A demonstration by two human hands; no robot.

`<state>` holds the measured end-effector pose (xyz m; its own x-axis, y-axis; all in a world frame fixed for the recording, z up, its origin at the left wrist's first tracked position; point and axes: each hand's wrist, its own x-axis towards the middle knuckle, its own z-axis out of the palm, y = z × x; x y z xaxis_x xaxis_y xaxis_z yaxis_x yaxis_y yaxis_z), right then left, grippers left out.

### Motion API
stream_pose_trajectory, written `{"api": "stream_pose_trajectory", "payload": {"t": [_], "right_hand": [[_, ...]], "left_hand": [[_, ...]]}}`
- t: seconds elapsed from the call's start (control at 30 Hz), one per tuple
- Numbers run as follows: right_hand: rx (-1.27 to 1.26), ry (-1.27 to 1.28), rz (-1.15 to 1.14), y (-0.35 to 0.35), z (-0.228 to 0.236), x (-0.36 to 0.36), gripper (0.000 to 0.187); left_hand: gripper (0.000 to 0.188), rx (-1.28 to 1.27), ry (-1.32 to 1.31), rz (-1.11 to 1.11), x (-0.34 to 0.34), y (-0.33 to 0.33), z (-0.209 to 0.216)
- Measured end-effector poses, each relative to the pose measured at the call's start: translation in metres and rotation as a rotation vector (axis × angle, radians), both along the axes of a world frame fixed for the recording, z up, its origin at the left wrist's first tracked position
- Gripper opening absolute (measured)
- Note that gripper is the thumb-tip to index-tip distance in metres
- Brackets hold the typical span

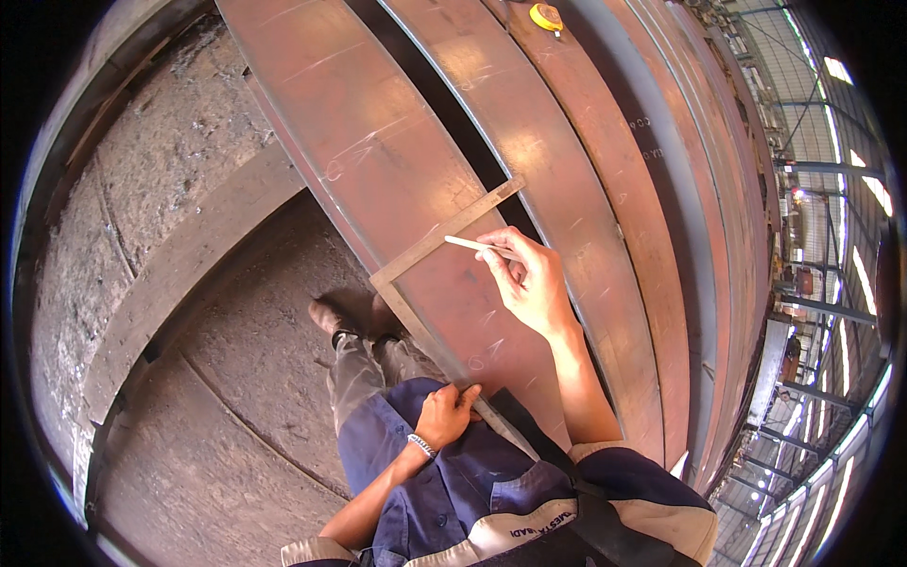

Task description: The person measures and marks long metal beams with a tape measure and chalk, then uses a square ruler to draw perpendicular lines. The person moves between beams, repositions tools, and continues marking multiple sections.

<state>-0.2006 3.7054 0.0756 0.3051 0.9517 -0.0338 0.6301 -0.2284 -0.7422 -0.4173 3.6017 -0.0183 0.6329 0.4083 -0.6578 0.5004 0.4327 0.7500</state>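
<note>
Across the nearest long steel plate (378,142) lies a metal try square (416,253). Its short arm spans the plate's width and its long arm runs down the plate's left edge toward my body. My left hand (444,414) is closed on the lower part of the long arm, at the plate edge. In my right hand (525,276) is a thin pale chalk stick, pinched between thumb and fingers. The tip of the chalk stick (463,243) is close to the inner edge of the short arm; whether it touches the plate I cannot tell.
More long rusty plates (529,123) lie side by side to the right, with dark gaps between. A yellow tape measure (546,17) rests on one at the far end. On the left, a flat beam (198,246) crosses above the dirty floor (246,378), where my shoes stand.
</note>
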Motion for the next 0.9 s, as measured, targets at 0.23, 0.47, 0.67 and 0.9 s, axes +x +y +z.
{"api": "stream_pose_trajectory", "payload": {"t": [0.23, 0.47, 0.67, 0.9], "right_hand": [[-0.033, 0.009, -0.014, -0.009, 0.001, 0.006, 0.010], [0.000, 0.012, -0.020, -0.015, -0.004, 0.007, 0.011], [-0.037, -0.007, -0.017, -0.017, -0.003, 0.008, 0.012], [-0.006, -0.070, 0.007, -0.010, 0.002, 0.005, 0.012]], "left_hand": [[0.054, -0.113, 0.012, 0.046, -0.001, 0.004, 0.007], [0.056, -0.155, 0.006, 0.035, -0.001, 0.004, 0.002], [0.058, -0.189, -0.014, 0.056, -0.002, 0.002, -0.003], [0.059, -0.171, 0.006, 0.022, -0.001, 0.006, 0.000]]}}
